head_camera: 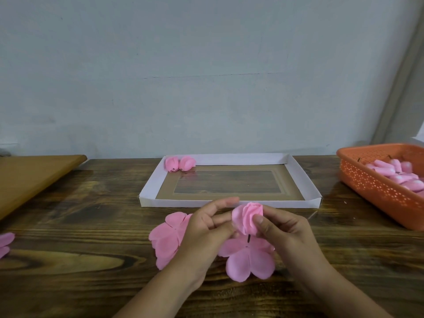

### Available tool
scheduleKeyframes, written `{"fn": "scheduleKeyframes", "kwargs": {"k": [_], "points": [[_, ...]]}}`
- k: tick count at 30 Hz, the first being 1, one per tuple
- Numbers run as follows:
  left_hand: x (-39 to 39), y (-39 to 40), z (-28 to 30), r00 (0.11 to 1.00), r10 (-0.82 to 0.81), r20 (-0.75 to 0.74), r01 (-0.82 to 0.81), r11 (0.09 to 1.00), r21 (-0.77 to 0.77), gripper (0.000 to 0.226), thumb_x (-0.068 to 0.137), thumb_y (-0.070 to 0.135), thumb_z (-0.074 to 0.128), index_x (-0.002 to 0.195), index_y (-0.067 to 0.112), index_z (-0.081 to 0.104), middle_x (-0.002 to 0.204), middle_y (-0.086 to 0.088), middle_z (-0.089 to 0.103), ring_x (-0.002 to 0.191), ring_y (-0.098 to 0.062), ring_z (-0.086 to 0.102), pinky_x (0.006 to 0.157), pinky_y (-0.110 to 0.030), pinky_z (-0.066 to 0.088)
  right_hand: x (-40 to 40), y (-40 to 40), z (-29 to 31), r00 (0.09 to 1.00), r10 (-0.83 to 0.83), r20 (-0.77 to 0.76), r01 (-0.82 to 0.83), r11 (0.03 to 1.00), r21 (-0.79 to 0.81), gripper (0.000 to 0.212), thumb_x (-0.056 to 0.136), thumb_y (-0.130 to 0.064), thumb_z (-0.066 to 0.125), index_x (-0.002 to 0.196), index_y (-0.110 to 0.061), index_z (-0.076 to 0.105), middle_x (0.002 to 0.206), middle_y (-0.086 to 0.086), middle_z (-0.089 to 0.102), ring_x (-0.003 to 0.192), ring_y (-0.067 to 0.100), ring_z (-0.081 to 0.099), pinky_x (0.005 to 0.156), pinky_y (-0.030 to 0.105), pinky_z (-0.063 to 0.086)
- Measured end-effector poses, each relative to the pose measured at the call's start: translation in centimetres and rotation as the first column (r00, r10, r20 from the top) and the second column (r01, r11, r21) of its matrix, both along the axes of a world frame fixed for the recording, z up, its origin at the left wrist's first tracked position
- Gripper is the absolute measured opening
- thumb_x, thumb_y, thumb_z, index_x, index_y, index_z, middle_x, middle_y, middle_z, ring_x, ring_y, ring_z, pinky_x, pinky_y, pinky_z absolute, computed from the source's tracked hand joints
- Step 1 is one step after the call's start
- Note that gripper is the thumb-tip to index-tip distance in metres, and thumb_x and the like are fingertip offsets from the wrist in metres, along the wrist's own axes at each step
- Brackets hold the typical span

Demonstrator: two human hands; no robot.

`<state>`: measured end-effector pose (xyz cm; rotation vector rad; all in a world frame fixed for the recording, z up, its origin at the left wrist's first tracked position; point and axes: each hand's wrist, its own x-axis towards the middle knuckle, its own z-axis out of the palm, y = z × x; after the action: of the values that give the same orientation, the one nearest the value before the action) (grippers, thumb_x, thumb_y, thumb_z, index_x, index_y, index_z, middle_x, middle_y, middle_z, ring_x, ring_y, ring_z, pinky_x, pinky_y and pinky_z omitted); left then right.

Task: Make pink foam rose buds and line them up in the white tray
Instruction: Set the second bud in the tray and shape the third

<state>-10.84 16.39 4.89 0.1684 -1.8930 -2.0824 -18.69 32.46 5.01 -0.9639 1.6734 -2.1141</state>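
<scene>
I see both hands up over the surface (pixel 91 203): right hand (pixel 284 232) pinches the rose bud (pixel 247 218), left hand (pixel 206 228) curls against its petals; two finished buds (pixel 180 163) sit in the white tray (pixel 229 203), far-left corner

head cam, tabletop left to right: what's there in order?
Wooden board → pink petal piece at the left edge → flat petal sheet → left hand → rose bud being wrapped → right hand → orange basket of pink foam pieces.

Two buds (pixel 180 163) in tray's (pixel 296 173) far-left corner
</scene>
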Motion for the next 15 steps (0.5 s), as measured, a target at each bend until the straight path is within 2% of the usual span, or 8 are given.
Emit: {"fn": "scheduleKeyframes", "kwargs": {"k": [3, 6, 9, 12, 15], "points": [[0.09, -0.35, 0.02, 0.999, -0.044, -0.014, 0.044, 0.999, -0.011, 0.054, 0.080, 0.004, 0.058, 0.131, 0.024, 0.061, 0.113, -0.009, 0.078, 0.109, -0.030, 0.071, 0.094, -0.036, 0.057, 0.02, -0.04, 0.11, 0.999, 0.012, 0.039, -0.011, 1.000, -0.023, 0.024, 0.085, -0.033, 0.067, 0.102, -0.025, 0.081, 0.102, 0.007, 0.078, 0.095, 0.016, 0.074, 0.075, 0.023, 0.058], [0.06, -0.24, 0.15, 0.998, -0.050, -0.026, 0.050, 0.999, 0.008, 0.045, 0.092, 0.005, 0.071, 0.132, 0.024, 0.060, 0.114, -0.010, 0.077, 0.107, -0.026, 0.073, 0.086, -0.030, 0.058, 0.11, -0.03, 0.21, 0.999, 0.026, 0.044, -0.025, 0.999, -0.033, 0.022, 0.085, -0.031, 0.067, 0.101, -0.025, 0.081, 0.103, 0.006, 0.078, 0.095, 0.015, 0.074, 0.075, 0.021, 0.057], [0.02, -0.02, 0.37, 0.999, -0.035, -0.026, 0.036, 0.998, 0.052, 0.048, 0.083, 0.022, 0.077, 0.128, 0.023, 0.063, 0.113, -0.010, 0.078, 0.107, -0.025, 0.074, 0.083, -0.026, 0.058, 0.16, 0.00, 0.19, 0.999, 0.018, 0.036, -0.017, 1.000, -0.012, 0.023, 0.084, -0.034, 0.067, 0.101, -0.027, 0.081, 0.104, 0.005, 0.078, 0.096, 0.014, 0.074, 0.076, 0.021, 0.056], [0.00, 0.02, 0.46, 0.999, -0.021, -0.032, 0.023, 0.997, 0.072, 0.046, 0.078, 0.023, 0.080, 0.123, 0.021, 0.067, 0.111, -0.010, 0.078, 0.105, -0.025, 0.075, 0.079, -0.025, 0.059, 0.14, -0.05, 0.11, 0.999, 0.018, 0.033, -0.019, 1.000, 0.010, 0.025, 0.084, -0.037, 0.068, 0.101, -0.024, 0.080, 0.103, 0.008, 0.077, 0.096, 0.018, 0.073, 0.077, 0.022, 0.057], [-0.02, -0.06, 0.36, 0.999, -0.010, -0.037, 0.013, 0.996, 0.084, 0.043, 0.078, 0.019, 0.079, 0.119, 0.017, 0.069, 0.109, -0.012, 0.078, 0.104, -0.027, 0.075, 0.079, -0.026, 0.060, 0.09, -0.06, -0.11, 1.000, 0.025, 0.003, -0.025, 0.999, 0.020, 0.020, 0.091, -0.028, 0.064, 0.099, -0.019, 0.080, 0.101, 0.013, 0.076, 0.095, 0.025, 0.072, 0.078, 0.024, 0.058]]}}
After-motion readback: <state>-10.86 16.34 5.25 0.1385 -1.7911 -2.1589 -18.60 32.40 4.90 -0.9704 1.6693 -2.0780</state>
